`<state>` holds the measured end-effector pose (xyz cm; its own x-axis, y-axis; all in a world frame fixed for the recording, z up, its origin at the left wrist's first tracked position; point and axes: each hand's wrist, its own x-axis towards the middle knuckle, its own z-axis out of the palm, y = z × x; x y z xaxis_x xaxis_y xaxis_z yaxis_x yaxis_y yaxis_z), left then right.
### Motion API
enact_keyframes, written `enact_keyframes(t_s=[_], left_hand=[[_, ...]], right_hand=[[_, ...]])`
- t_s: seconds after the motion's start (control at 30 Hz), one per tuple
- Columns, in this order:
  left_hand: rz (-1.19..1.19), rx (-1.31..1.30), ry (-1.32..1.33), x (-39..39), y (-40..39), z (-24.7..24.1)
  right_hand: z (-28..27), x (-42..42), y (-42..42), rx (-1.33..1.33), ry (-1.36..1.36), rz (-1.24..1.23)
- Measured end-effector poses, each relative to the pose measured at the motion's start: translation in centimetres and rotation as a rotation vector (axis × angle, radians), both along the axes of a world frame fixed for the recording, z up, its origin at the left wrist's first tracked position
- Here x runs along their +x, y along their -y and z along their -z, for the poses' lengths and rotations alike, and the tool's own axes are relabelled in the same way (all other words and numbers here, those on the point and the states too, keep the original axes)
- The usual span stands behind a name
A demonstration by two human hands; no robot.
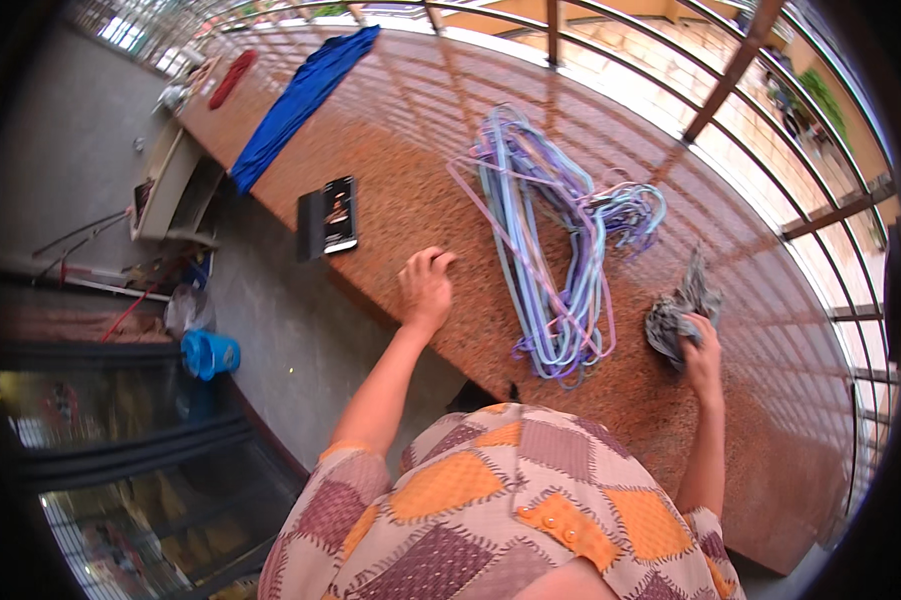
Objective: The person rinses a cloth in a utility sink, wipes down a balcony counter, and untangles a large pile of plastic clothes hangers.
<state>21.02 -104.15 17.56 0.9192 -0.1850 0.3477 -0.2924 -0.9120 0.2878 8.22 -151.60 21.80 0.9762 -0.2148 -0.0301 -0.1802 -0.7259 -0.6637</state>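
Note:
My right hand (702, 346) grips a crumpled grey cloth (671, 319) against the reddish-brown granite countertop (390, 172). The cloth bunches around my fingertips and hides some of them. My left hand (426, 291) is over the counter's near edge, palm down with its fingers loosely bent, holding nothing. Between my hands, a bundle of plastic clothes hangers (540, 247) in light blue, purple and pink lies in a tangled pile, hooks to the right. Left of my left hand is a smartphone (340, 214) with a lit screen, its dark flip cover (310, 225) folded out past the edge.
A blue cloth (300, 109) lies across the counter farther left, with a red bundle (233, 79) beyond it. Metal window bars (713, 90) line the far side. On the floor at left are a blue bucket (210, 354), a plastic bag (187, 309) and a pale cabinet (172, 187).

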Motion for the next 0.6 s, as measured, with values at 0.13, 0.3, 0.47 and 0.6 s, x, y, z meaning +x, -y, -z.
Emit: enact_keyframes(t_s=[0.13, 0.3, 0.47, 0.6], left_hand=[[-0.015, 0.005, -0.005, -0.4, -0.4, -0.1], [0.019, -0.126, -0.055, -0.3, -0.9, 0.4], [0.133, -0.497, -0.118, 2.2, -1.6, 0.2], [0.228, -0.555, -0.062, 6.9, -0.5, -3.2]], right_hand=[[-6.5, -3.2, -1.4, -0.454, 0.126, 0.213], [-12.0, -8.4, 1.5, 0.292, 0.296, 0.438], [-7.3, -14.6, 7.7, 0.804, 0.467, 0.622], [-5.1, -13.0, 6.5, 0.063, 0.142, 0.437]])
